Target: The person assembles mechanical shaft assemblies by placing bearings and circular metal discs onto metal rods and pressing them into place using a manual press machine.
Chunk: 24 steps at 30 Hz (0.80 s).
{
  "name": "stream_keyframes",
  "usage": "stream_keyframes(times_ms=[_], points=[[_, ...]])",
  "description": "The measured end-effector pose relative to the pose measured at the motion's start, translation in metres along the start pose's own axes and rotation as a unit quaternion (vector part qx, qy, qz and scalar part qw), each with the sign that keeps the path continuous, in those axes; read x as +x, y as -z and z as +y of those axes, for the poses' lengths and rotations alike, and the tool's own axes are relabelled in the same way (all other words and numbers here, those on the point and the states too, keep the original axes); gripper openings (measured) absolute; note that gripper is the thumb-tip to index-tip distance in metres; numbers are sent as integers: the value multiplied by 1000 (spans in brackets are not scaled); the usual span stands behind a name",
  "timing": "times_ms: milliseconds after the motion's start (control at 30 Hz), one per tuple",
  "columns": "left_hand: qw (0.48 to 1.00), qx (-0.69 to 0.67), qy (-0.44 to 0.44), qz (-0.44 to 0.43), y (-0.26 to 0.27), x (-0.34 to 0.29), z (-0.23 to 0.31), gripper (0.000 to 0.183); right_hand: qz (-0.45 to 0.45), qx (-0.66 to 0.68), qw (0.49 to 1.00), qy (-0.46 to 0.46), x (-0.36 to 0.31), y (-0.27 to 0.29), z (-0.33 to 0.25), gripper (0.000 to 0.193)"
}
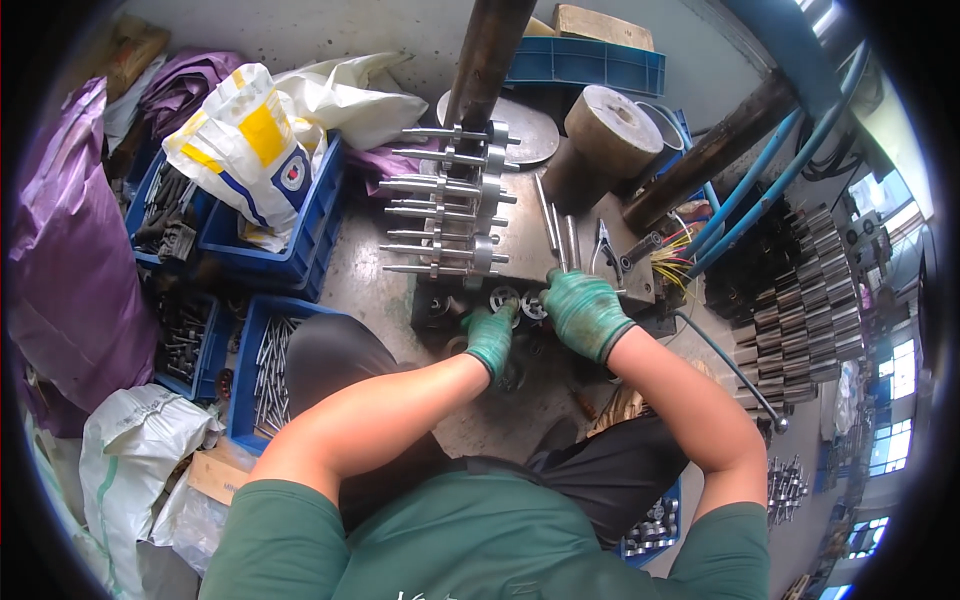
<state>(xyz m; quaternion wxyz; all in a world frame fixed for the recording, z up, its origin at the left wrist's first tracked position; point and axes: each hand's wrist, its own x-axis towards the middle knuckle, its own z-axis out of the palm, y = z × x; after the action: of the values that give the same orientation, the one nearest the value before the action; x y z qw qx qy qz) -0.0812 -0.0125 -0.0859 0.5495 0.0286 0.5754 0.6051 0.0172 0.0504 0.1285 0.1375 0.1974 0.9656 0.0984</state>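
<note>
"Where are the hands?"

"Both gloved, near each other but apart, at the near edge of the steel bench (pixel 525 215). The left hand (pixel 488 335) has its fingers on a round metal ring (pixel 499 295); whether it grips, I can't tell. The right hand (pixel 587 308) is curled just below some rods (pixel 548 215); what it holds is hidden."

"Which way do things point?"

"The ring sits just below the bench's near edge, open face up toward the viewer, partly covered by the left fingers. The rods run lengthwise away from the person, leaning slightly left."

"What's around?"

"Along the bench's left side, disc-ended shafts (pixel 483 250) lie crosswise, slender ends leftward. A dark post (pixel 478 70) rises behind them. One pair of pliers (pixel 603 245) lies on the bench's right."

"Counts?"

"Two rings, side by side; three rods; at least six shafts. Left of the bench, I make out four blue bins (pixel 318 235), one under a white sack (pixel 245 150)."
</note>
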Motion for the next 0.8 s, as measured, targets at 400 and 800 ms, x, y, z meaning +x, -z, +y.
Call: stream_keyframes(times_ms=[400,800], points=[[997,41,-34,59,-8,-21,18,57,-144,-130,976,96,56,-14,-40,22],[987,117,-57,91,-6,-32,28,65,-59,22,994,-84,16,-23,-44,43]])
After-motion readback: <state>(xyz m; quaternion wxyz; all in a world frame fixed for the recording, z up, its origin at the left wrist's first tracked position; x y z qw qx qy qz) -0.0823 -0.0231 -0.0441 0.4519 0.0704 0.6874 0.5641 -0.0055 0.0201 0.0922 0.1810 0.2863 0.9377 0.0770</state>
